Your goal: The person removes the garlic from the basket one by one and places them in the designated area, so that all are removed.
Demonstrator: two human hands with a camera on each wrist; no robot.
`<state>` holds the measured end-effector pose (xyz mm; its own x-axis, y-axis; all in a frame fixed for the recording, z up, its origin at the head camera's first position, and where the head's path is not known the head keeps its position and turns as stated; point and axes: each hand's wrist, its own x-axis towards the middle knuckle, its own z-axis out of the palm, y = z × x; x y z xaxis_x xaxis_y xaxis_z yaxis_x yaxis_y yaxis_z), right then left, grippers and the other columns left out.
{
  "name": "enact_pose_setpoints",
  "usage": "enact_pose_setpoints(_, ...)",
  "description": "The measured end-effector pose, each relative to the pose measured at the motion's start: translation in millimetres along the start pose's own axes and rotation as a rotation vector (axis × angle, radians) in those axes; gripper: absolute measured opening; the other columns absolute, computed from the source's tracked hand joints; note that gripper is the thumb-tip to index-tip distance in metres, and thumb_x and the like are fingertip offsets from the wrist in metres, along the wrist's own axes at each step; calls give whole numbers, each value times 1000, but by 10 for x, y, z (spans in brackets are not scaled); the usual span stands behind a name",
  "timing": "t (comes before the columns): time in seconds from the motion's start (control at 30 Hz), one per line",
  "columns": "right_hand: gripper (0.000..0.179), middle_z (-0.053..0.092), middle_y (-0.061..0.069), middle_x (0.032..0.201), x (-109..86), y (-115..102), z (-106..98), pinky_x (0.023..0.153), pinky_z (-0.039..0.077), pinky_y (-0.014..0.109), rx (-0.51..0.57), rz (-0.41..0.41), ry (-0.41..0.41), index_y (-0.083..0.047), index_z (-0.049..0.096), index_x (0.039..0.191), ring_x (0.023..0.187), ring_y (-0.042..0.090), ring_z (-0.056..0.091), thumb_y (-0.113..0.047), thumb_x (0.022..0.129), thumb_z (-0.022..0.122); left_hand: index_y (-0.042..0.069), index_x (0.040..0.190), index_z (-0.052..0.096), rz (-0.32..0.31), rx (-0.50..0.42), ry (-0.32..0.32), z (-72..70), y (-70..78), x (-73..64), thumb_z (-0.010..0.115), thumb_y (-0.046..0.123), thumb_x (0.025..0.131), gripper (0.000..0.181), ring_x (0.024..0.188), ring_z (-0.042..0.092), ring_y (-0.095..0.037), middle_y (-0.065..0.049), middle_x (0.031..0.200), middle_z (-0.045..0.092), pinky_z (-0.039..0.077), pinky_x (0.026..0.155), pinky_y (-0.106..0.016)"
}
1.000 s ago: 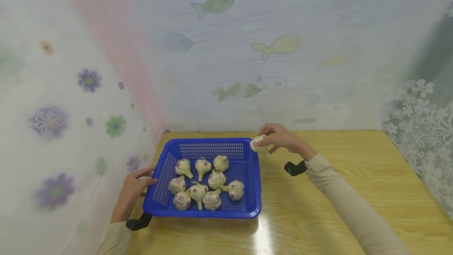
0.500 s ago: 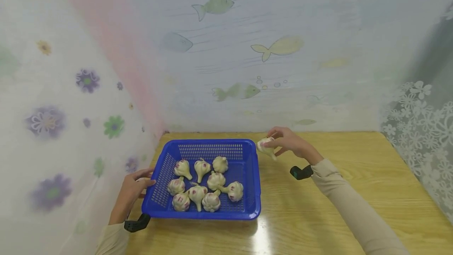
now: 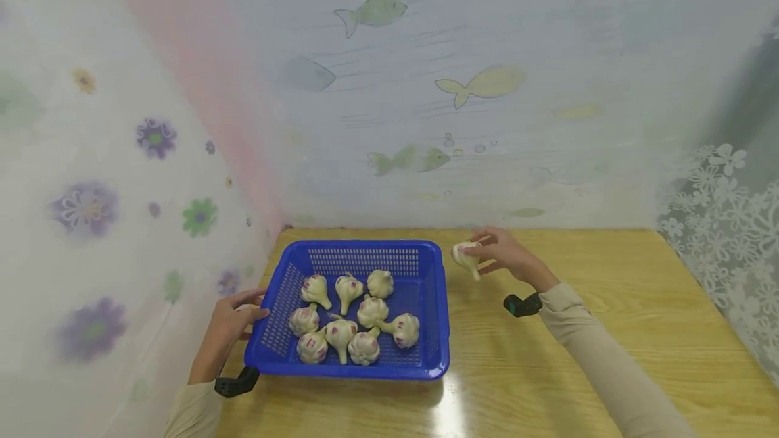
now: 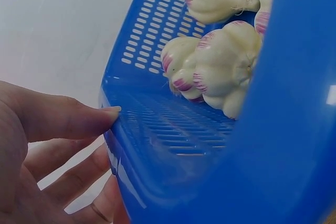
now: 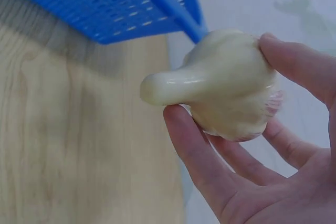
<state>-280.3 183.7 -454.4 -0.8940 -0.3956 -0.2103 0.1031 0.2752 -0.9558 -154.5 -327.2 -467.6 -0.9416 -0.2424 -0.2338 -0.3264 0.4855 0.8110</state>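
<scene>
My right hand point(image 3: 514, 259) holds a garlic bulb point(image 3: 466, 257) just beyond the right rim of the blue plastic basket point(image 3: 347, 371), above the table. In the right wrist view, thumb and fingertips grip this whitish garlic bulb point(image 5: 231, 80) from several sides, its stem pointing left. At the basket's left side, my left hand point(image 3: 225, 330) grips the rim. The left wrist view has the left thumb point(image 4: 68, 119) on the rim and the other fingers against the outside wall. Several purple-marked garlic bulbs point(image 3: 339, 333) lie inside, mostly in the left and middle.
The basket stands on a light wooden table point(image 3: 584, 276), which extends to the right. A painted wall point(image 3: 487, 154) rises behind the table, and a flowered wall point(image 3: 122, 242) closes off the left side. Black devices sit at both wrists.
My right hand has carried the garlic bulb from the basket's back right corner rightward and slightly nearer, clear of the rim. The left hand and basket stay put.
</scene>
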Motion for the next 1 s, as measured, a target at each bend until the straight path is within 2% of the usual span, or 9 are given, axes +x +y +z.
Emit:
enact_pose_setpoints(0.2, 55, 48, 28, 122, 26, 153, -20, 80, 51, 51, 36, 0, 13, 8, 39, 128, 95, 39, 58, -22, 90, 65, 5, 134, 53, 13, -3, 6, 4, 22, 36, 63, 14, 86, 49, 84, 63, -24, -22, 121, 55, 54, 65, -41)
enact_pose_setpoints(0.43, 55, 55, 25, 112, 59, 361, 0, 79, 51, 51, 102, 36, 90, 9, 40, 125, 94, 38, 61, -21, 89, 67, 6, 132, 56, 19, -21, 16, 30, 31, 58, 65, 14, 85, 48, 82, 63, -22, -21, 119, 55, 55, 64, -38)
enact_pose_setpoints(0.8, 58, 55, 25, 114, 90, 607, 83, 79, 52, 49, 126, 69, 140, 10, 38, 127, 91, 36, 63, -23, 89, 67, 7, 134, 54, 12, -15, 14, 11, -11, 29, 64, 14, 85, 50, 81, 62, -22, -19, 121, 55, 53, 63, -38)
enact_pose_setpoints(0.93, 61, 54, 27, 116, 133, 703, 126, 77, 53, 47, 99, 88, 179, 9, 39, 127, 87, 32, 65, -27, 87, 68, 9, 134, 54, 5, -14, 14, 3, -21, 19, 64, 15, 86, 50, 83, 60, -23, -18, 122, 54, 53, 65, -38)
enact_pose_setpoints(1.0, 59, 52, 29, 118, 119, 685, 162, 77, 53, 47, 85, 96, 205, 9, 40, 127, 86, 32, 64, -26, 87, 68, 9, 134, 54, 0, -19, 13, -2, -22, 18, 64, 16, 86, 50, 83, 60, -23, -18, 122, 54, 53, 65, -38)
